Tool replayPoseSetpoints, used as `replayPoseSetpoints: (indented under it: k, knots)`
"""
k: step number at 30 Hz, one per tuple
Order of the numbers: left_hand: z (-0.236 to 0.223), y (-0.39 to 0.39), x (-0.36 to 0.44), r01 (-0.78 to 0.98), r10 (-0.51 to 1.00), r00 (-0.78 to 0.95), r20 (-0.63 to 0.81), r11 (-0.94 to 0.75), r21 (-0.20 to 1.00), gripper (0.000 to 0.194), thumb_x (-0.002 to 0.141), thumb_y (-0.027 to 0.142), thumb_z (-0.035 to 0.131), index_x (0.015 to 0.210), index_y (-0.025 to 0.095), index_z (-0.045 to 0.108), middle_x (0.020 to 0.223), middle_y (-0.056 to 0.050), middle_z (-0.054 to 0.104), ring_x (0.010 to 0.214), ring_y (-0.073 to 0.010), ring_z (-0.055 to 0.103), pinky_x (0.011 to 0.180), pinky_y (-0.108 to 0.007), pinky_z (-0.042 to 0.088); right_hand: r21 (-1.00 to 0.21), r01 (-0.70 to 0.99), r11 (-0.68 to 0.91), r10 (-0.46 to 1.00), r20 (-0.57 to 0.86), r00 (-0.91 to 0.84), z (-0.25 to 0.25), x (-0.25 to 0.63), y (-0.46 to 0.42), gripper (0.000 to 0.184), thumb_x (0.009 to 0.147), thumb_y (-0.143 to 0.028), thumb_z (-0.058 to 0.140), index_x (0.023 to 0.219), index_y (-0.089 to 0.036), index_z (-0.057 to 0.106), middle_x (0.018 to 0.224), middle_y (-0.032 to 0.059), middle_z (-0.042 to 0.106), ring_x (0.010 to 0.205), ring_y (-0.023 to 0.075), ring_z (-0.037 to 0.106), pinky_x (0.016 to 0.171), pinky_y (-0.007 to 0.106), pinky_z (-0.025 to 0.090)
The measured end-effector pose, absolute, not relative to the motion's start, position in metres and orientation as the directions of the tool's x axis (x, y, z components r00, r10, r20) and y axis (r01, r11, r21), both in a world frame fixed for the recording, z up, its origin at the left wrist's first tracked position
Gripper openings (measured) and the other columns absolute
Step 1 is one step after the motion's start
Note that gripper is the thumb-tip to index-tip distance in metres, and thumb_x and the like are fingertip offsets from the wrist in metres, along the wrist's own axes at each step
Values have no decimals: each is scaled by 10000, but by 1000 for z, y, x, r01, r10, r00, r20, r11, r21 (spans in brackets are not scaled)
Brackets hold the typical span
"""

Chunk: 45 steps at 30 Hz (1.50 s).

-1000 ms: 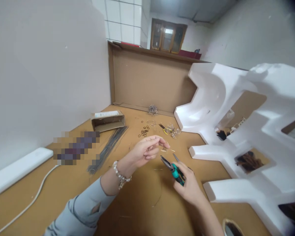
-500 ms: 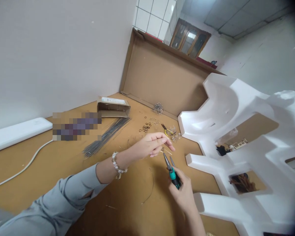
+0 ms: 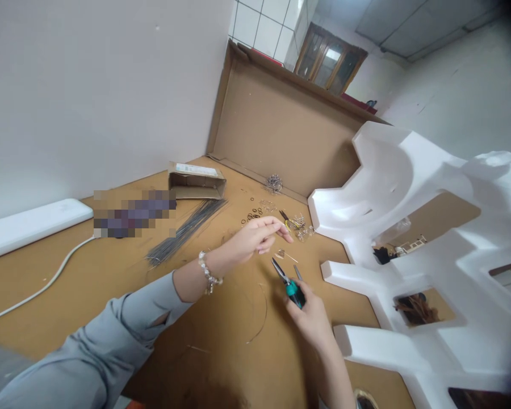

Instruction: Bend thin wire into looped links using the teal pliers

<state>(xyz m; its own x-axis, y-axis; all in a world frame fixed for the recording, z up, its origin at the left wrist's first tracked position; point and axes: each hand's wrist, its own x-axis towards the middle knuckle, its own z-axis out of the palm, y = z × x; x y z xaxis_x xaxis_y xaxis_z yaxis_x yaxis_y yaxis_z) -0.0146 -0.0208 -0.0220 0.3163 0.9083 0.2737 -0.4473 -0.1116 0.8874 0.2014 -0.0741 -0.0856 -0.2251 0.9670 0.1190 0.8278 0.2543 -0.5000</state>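
Note:
My right hand (image 3: 310,315) grips green-handled pliers (image 3: 286,279), jaws open and pointing up-left over the brown cardboard tabletop (image 3: 111,284). My left hand (image 3: 258,238), with a bead bracelet on the wrist, hovers just above the plier tips, fingers curled in a loose pinch; what it holds is too small to make out. A small clear crystal piece on a thin pin (image 3: 281,254) lies right beside the plier jaws. A thin curved wire (image 3: 262,318) lies on the board below the hands.
A bundle of grey wires (image 3: 183,233) and a small cardboard box (image 3: 196,182) lie to the left. Black rings (image 3: 251,216), crystals and yellow-handled pliers (image 3: 287,221) sit further back. White foam packing (image 3: 409,227) fills the right. A white power strip (image 3: 29,221) lies far left.
The view tilted and shifted. My left hand drew slightly back to the left, and my right hand moved the pliers a little left and up toward the crystal piece.

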Motion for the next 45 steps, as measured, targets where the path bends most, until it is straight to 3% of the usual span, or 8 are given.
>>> replayPoseSetpoints:
  k: [6, 18, 21, 24, 27, 29, 32, 45]
  knots:
    - [-31, -16, -13, -558, 892, 422, 161, 115, 822, 165, 843, 228, 482, 777, 111, 577, 626, -1, 539, 366, -1, 271, 378, -155, 207, -176, 965, 194, 972, 166, -166, -111, 198, -64, 352, 752, -312, 543, 1086, -209, 582, 1009, 96, 620, 949, 254, 565, 783, 341, 420]
    - [-31, -21, -9, -617, 837, 504, 212, 178, 766, 180, 854, 228, 452, 841, 104, 582, 642, -19, 543, 486, -59, 436, 516, -198, 388, -94, 970, 224, 965, 157, -208, -120, 190, -63, 405, 781, -400, 559, 1149, -233, 575, 1057, 107, 592, 1040, 282, 497, 846, 408, 363]
    - [-30, -23, -9, -598, 841, 494, 219, 146, 788, 181, 856, 236, 458, 850, 102, 578, 646, -27, 555, 505, -71, 457, 516, -202, 378, -189, 956, 226, 966, 171, -194, -120, 191, -63, 415, 753, -412, 594, 1126, -230, 594, 1073, 106, 601, 1061, 287, 494, 874, 429, 356]
    - [-29, -25, -7, -547, 847, 471, 246, 62, 835, 203, 868, 267, 452, 864, 108, 578, 659, -38, 579, 538, -82, 480, 542, -209, 379, -480, 843, 241, 965, 208, -158, -109, 193, -60, 369, 764, -427, 579, 1052, -203, 632, 1080, 106, 621, 1037, 264, 528, 901, 426, 371]
    - [-30, -28, -3, -500, 855, 441, 273, -19, 866, 220, 880, 287, 434, 887, 123, 580, 723, -52, 612, 602, -97, 514, 606, -226, 401, -861, 480, 170, 985, 168, -47, -82, 192, -58, 349, 820, -439, 505, 1003, -176, 642, 1014, 106, 659, 948, 231, 586, 832, 384, 443]
    - [-29, -29, -1, -474, 861, 426, 277, -48, 879, 220, 884, 289, 428, 893, 129, 580, 769, -62, 630, 642, -106, 533, 648, -239, 414, -960, 227, 161, 986, 150, -67, -58, 188, -56, 320, 827, -434, 507, 983, -193, 649, 980, 85, 667, 955, 220, 582, 774, 348, 469]
    - [-26, -31, 1, -442, 877, 384, 290, -101, 891, 218, 890, 282, 420, 901, 128, 574, 796, -71, 648, 698, -121, 560, 702, -257, 423, -984, 44, 172, 973, 163, -164, -27, 180, -52, 289, 824, -421, 526, 951, -203, 667, 936, 71, 667, 936, 206, 576, 722, 313, 471]
    - [-37, -30, 5, -115, 881, 125, 457, -444, 889, 251, 913, 279, 390, 1016, 174, 594, 988, -76, 655, 887, -148, 596, 797, -258, 445, -983, -181, 20, 936, 82, -341, -22, 168, -30, 248, 719, -306, 684, 932, -228, 584, 810, 12, 650, 817, 158, 598, 618, 238, 451]
